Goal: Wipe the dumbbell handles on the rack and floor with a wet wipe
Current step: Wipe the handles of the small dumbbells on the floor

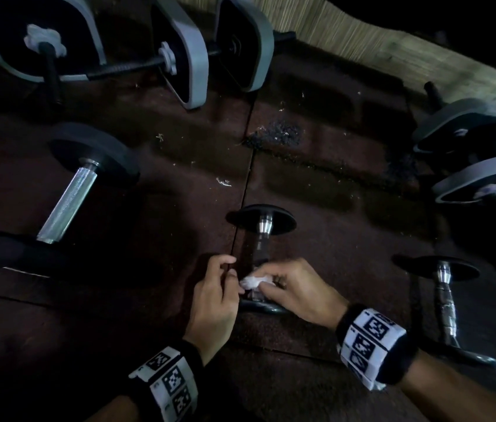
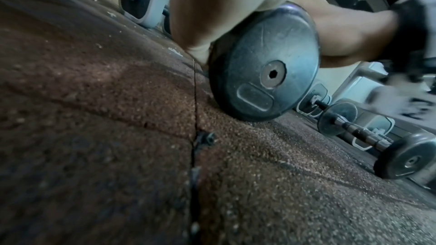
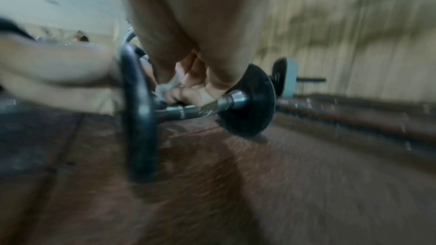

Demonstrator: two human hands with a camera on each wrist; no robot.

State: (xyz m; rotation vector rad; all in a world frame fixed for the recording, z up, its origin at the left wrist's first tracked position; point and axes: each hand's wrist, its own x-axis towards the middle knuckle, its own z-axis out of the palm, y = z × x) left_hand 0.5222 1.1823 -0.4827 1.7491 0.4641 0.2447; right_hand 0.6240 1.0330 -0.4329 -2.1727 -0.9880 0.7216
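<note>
A small dumbbell [image 1: 261, 220] with black plates lies on the dark rubber floor in the middle of the head view. My right hand [image 1: 263, 284] reaches over its chrome handle [image 1: 262, 248] near the closer plate and pinches a crumpled white wet wipe [image 1: 254, 281] against the bar. The right wrist view shows the fingers [image 3: 188, 90] curled over the handle [image 3: 186, 113] with the wipe [image 3: 165, 87] under them. My left hand [image 1: 219, 278] sits just left of the handle, fingers loosely curled, thumb touching the wipe. Its palm [image 2: 212, 6] is beside the near plate [image 2: 264, 66].
A large dumbbell with a knurled chrome handle [image 1: 68, 202] lies to the left. A second small dumbbell [image 1: 446, 303] lies to the right. Grey-rimmed adjustable dumbbells stand at the back [image 1: 179, 53] and far right [image 1: 469, 129]. A floor-mat seam [image 1: 248, 166] runs under the hands.
</note>
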